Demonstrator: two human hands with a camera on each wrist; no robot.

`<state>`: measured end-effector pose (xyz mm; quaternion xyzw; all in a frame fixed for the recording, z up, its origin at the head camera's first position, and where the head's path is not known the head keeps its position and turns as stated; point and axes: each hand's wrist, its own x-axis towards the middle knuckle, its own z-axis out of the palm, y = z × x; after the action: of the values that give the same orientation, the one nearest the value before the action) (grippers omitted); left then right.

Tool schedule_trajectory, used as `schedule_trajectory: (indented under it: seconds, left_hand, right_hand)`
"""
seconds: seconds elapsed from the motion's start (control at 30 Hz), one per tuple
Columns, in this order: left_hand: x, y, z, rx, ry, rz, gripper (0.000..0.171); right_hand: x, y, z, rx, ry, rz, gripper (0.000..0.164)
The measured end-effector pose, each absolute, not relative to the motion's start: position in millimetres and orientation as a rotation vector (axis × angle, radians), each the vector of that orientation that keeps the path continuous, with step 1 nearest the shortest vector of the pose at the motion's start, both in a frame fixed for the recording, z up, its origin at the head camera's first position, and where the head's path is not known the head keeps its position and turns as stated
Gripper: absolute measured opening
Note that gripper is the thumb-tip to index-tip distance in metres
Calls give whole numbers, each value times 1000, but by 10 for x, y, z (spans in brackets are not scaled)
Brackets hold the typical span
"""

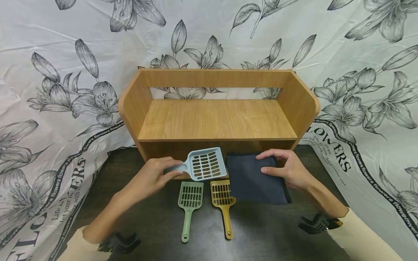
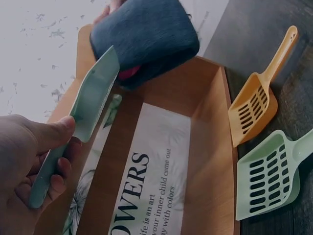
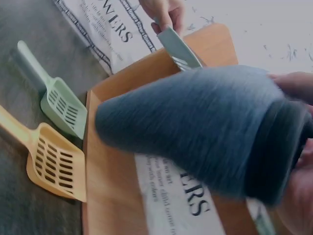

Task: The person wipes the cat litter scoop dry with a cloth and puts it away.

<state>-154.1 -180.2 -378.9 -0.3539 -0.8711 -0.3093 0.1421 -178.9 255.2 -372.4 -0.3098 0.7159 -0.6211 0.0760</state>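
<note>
My left hand (image 1: 151,177) grips a pale blue slotted litter scoop (image 1: 209,165) by its handle, raised at the front of a wooden shelf. In the left wrist view the thumb lies along the scoop's handle (image 2: 46,176), with the fingers curled beneath. To the right, my right hand (image 1: 285,168) holds a dark blue folded cloth (image 1: 254,183), thumb and fingertips on its face. The right wrist view shows the cloth (image 3: 186,127) bent over and blurred, hiding part of that hand. Scoop and cloth are side by side, their edges close together.
A green slotted scoop (image 1: 187,210) and a yellow slotted scoop (image 1: 225,208) lie on the dark table (image 1: 156,224), handles toward me. Behind them stands the wooden shelf (image 1: 218,119), with raised sides and a back rail. Flower-printed cloth (image 1: 209,36) covers the background.
</note>
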Motion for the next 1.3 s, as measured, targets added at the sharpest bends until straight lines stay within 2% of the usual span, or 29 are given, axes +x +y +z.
schedule_trajectory:
  seconds: [0.13, 0.4, 0.57, 0.63, 0.97, 1.3]
  left_hand:
    - [-1545, -1836, -3804, -974, -2514, -913, 22]
    - [-1546, -1781, -3813, -937, -2535, -964, 22]
    - [-1548, -1680, -3809, -932, -2551, -999, 19]
    - [-1549, -1624, -3806, -941, -2551, -1006, 18]
    - [-1504, -1394, -3749, -899, -2566, -1001, 20]
    - [-1456, -1419, -3718, -854, -2566, -1001, 20]
  right_hand:
    - [-1688, 2541, -3654, -1212, 2419, -1562, 41]
    - [-1536, 2250, -3679, -1866, 2283, -1324, 45]
    - [-1467, 2035, -3706, -2115, 2322, -1223, 21]
    - [-1434, 1948, -3710, -2191, 2416, -1180, 18]
    - [-1364, 1621, -3757, -2196, 2826, -1088, 20]
    - [-1443, 1701, -3827, -2075, 3026, -989, 24]
